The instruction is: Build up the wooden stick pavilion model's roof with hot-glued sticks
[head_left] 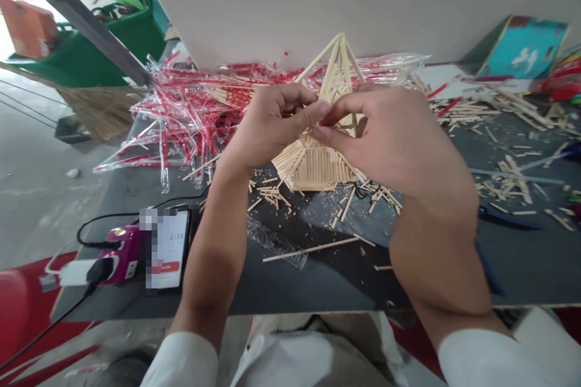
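Note:
A pale model built of thin wooden sticks (315,169) stands on the dark table, with a sloped, slatted base and a pointed frame on top. My left hand (276,121) reaches its front from the left, thumb and forefinger pinched together. From the right, my right hand (381,127) meets it with a pinch of its own, fingertips almost touching the left ones. Whatever sits between the fingertips is hidden or too small to name. Short cut sticks (272,195) lie scattered around the base. In front is a clear plastic ruler (276,243), with a longer stick (313,250) across it.
Red-and-clear plastic wrappers (181,115) heap up behind on the left. A phone (170,248) and a purple power adapter (122,254) with cables lie front left. More stick pieces (512,178) and a teal box (521,48) are on the right. A wall (363,0) closes the back.

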Demonstrator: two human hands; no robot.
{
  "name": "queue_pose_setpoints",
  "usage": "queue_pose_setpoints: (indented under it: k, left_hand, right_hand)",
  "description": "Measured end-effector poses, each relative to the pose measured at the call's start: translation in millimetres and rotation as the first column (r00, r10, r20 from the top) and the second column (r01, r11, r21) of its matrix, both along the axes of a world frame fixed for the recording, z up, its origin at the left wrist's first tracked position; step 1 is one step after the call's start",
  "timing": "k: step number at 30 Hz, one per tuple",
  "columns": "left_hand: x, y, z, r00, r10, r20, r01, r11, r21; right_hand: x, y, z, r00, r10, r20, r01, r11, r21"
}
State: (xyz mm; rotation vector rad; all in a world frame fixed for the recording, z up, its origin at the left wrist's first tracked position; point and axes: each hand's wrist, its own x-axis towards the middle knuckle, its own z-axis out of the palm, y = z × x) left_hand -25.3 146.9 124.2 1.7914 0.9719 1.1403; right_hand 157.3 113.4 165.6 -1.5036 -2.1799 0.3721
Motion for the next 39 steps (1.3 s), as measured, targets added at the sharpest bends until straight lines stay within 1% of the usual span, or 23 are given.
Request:
queue_pose_setpoints:
  k: [4, 12, 21, 32, 39]
  left_hand:
    - [-0.1, 0.3, -0.1, 0.998, -0.049, 0.049, 0.049, 0.999, 0.003]
    - [-0.3, 0.7, -1.7, 1.000, -0.014, 0.006, 0.014, 1.000, -0.017]
    - [-1.1, 1.2, -2.0, 0.999, -0.035, 0.020, 0.035, 0.999, 0.000]
    - [-0.9, 1.1, -2.1, 1.000, -0.013, 0.007, 0.013, 1.000, -0.007]
    - [-1.0, 0.9, -1.6, 1.000, -0.013, 0.025, 0.014, 1.000, -0.017]
  right_hand:
    - [0.8, 0.2, -1.7, 1.000, 0.011, -0.004, -0.011, 1.000, 0.024]
    - [0.4, 0.2, -0.9, 1.000, 0.006, 0.009, -0.007, 0.999, 0.039]
    - [0.1, -1.1, 0.3, 1.000, 0.002, 0.001, -0.002, 1.000, 0.021]
    - [-0.3, -0.3, -1.4, 1.000, 0.009, 0.009, -0.010, 0.998, 0.062]
    - [0.2, 0.5, -2.7, 1.000, 0.012, 0.024, -0.013, 0.998, 0.064]
